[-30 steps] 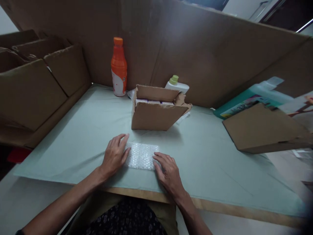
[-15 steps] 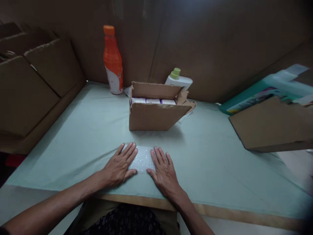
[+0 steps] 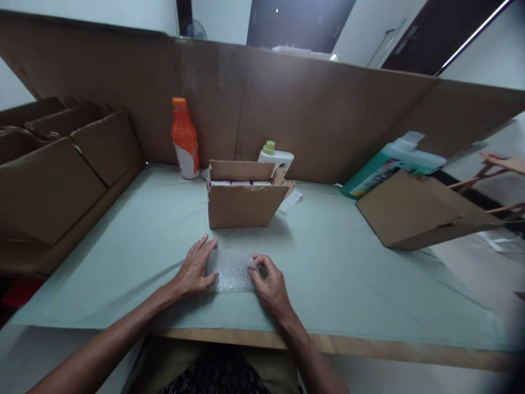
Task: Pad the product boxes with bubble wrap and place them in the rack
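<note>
Left hand (image 3: 193, 269) lies flat, fingers spread, on the clear bubble-wrap sheet (image 3: 232, 270) while right hand (image 3: 268, 284) curls fingers at its edge; pressing evenly should keep it flat on the pale green counter (image 3: 348, 273).

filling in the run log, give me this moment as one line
left hand: flat on bubble wrap | right hand: fingers curled on its right edge | open carton behind | orange bottle at back

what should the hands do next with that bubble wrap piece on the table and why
Probably reach to the open cardboard box for one of the white items. The bubble wrap lies flat on the green table cover, with the left hand on its left edge and the right hand on its right edge, and nothing rests on it yet. The box stands just behind it.
</note>
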The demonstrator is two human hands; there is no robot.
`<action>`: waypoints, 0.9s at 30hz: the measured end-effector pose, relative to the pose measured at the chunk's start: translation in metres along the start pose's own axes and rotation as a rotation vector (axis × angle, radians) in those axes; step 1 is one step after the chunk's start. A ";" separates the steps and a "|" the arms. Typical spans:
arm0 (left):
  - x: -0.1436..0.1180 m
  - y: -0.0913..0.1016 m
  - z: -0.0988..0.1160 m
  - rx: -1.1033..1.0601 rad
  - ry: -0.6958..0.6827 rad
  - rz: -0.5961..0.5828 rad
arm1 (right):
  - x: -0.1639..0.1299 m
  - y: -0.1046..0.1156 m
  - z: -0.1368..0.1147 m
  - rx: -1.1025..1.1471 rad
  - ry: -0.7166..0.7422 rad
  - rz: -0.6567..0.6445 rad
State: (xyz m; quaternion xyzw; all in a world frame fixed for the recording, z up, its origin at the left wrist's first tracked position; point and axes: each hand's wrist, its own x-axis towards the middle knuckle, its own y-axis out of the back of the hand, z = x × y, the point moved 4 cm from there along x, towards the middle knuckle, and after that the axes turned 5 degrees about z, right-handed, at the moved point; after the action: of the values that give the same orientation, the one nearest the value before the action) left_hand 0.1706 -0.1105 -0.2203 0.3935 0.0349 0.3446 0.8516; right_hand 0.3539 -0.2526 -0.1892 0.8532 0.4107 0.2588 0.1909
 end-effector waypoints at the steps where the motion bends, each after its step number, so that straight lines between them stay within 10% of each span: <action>1: 0.004 0.005 0.001 -0.076 0.029 -0.022 | -0.002 0.004 -0.006 0.060 0.003 -0.002; 14: -0.005 0.037 0.025 -0.777 0.460 -0.237 | 0.022 0.052 -0.019 0.266 -0.014 -0.262; 20: 0.087 0.129 0.088 -1.020 0.174 0.074 | 0.118 0.097 -0.078 0.441 0.126 -0.080; 24: 0.161 0.173 0.110 -0.600 -0.034 0.274 | 0.198 0.112 -0.100 0.366 0.149 -0.067; 27: 0.207 0.167 0.098 -0.192 0.024 0.213 | 0.246 0.103 -0.091 0.197 0.064 -0.234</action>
State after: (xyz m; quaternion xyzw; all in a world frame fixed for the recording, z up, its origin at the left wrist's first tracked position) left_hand 0.2668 0.0283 0.0070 0.3074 -0.0301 0.4392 0.8436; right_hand 0.4917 -0.1064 0.0082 0.8053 0.5368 0.2202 0.1217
